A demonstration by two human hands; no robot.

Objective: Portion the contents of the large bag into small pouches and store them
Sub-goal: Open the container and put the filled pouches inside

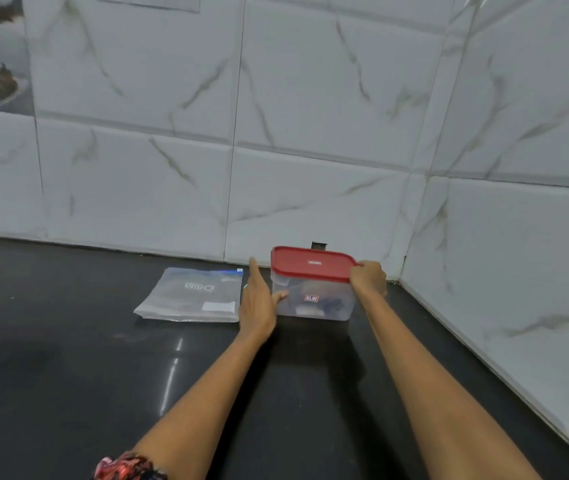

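Left hand (259, 303) presses straight fingers against clear container (314, 299); right hand (368, 277) pinches its red lid (310, 263) corner.

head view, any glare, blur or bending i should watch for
Head view: bright glare streaks on the black counter; tile lines bow from the wide lens; the whole frame is soft, so the print on the red lid and the flat pouches is hard to read.
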